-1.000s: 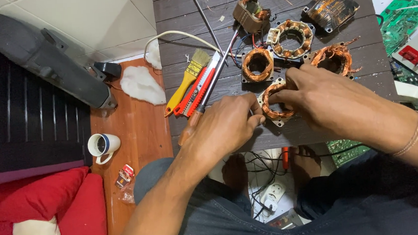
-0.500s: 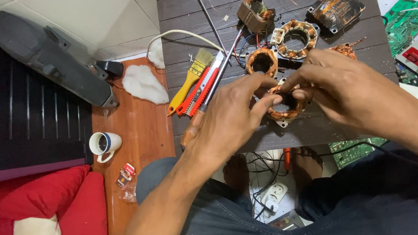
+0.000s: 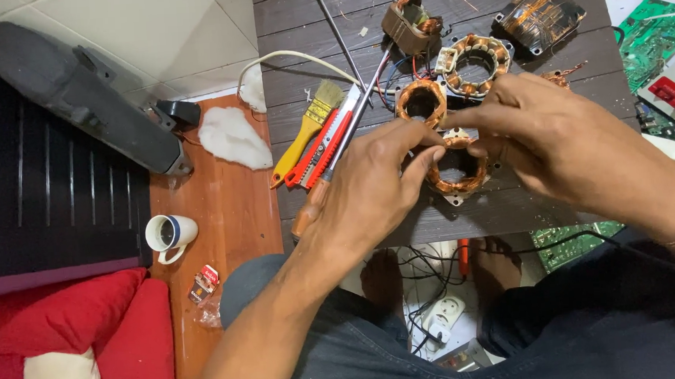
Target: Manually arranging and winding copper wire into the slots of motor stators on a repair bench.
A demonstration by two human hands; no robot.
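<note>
Both hands are pinching a copper coil (image 3: 457,173) at the table's (image 3: 510,206) near edge: left hand (image 3: 369,191) gripping its left rim, right hand (image 3: 561,141) its far-right side, fingers curled closed.

Hands meet on a stator at the table's near edge.
The stator (image 3: 455,173) lies between left hand (image 3: 369,191) and right hand (image 3: 557,141); paintbrush (image 3: 306,130) and mug (image 3: 170,233) lie further left.

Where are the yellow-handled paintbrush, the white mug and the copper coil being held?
yellow-handled paintbrush (image 3: 303,137), head view, on the middle of its handle.
white mug (image 3: 170,232), head view, on its rim.
copper-wound round coil (image 3: 455,176), head view, on the windings showing between left hand (image 3: 369,191) and right hand (image 3: 561,141).
</note>
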